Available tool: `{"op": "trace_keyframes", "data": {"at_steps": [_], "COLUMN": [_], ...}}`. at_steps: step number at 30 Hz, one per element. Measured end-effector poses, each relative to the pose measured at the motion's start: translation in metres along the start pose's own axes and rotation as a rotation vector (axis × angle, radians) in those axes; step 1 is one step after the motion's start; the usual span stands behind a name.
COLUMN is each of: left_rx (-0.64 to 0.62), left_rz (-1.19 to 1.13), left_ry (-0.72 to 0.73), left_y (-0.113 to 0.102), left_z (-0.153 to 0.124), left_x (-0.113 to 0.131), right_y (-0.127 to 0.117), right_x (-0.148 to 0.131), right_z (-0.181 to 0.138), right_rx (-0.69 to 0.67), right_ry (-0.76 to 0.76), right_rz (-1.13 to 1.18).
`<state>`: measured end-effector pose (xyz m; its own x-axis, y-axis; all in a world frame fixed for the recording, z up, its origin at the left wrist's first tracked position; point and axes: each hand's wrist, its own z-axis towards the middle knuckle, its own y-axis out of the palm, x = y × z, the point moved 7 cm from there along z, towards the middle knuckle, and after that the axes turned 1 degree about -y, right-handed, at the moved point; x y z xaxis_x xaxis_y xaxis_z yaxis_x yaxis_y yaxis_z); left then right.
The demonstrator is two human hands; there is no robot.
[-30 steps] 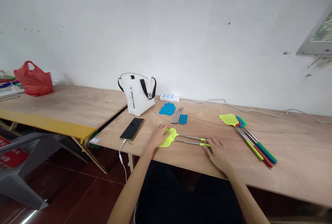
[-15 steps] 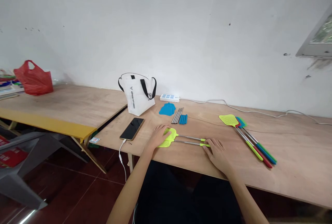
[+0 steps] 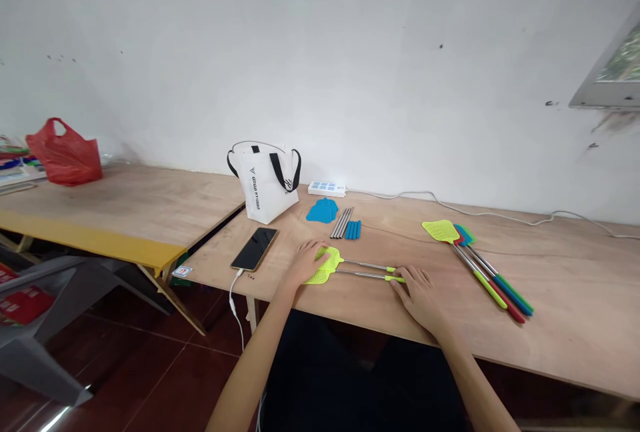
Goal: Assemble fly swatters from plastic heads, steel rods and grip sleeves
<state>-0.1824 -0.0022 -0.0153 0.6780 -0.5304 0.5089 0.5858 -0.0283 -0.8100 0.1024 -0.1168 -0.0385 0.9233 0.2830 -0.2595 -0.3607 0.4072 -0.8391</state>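
Two yellow-green fly swatters (image 3: 331, 263) with thin metal shafts lie side by side on the plywood table (image 3: 575, 299) in front of me. My left hand (image 3: 305, 263) rests flat on their mesh heads, fingers stretched out. My right hand (image 3: 420, 292) lies at the green handle ends (image 3: 395, 275), fingers extended and touching them. A bunch of finished swatters (image 3: 475, 262) with yellow, red, blue and green handles lies to the right. Loose blue mesh heads (image 3: 323, 211), metal rods (image 3: 343, 222) and blue handles (image 3: 353, 229) sit further back.
A phone (image 3: 255, 248) on a white cable lies left of my left hand. A white tote bag (image 3: 266, 182) and a power strip (image 3: 327, 188) stand near the wall. A second table (image 3: 110, 209) at left bears a red plastic bag (image 3: 65, 152). A grey chair (image 3: 35, 325) stands below.
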Motion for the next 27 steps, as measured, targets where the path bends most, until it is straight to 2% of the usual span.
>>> {"op": "trace_keyframes", "data": {"at_steps": [11,19,27], "left_rx": [-0.019,-0.004,0.012], "left_rz": [-0.007,-0.004,-0.134], "left_ry": [-0.013,-0.011,0.105], "left_y": [0.0,-0.003,-0.003], "left_z": [0.0,0.0,0.001], "left_x": [0.001,0.004,0.019], "right_y": [0.004,-0.008,-0.014], "right_x": [0.006,0.001,-0.001], "right_z": [0.0,0.001,0.0], "right_rx": [0.004,0.08,0.122], "right_ry": [0.026,0.027,0.02], "right_rz": [0.09,0.069,-0.018]}}
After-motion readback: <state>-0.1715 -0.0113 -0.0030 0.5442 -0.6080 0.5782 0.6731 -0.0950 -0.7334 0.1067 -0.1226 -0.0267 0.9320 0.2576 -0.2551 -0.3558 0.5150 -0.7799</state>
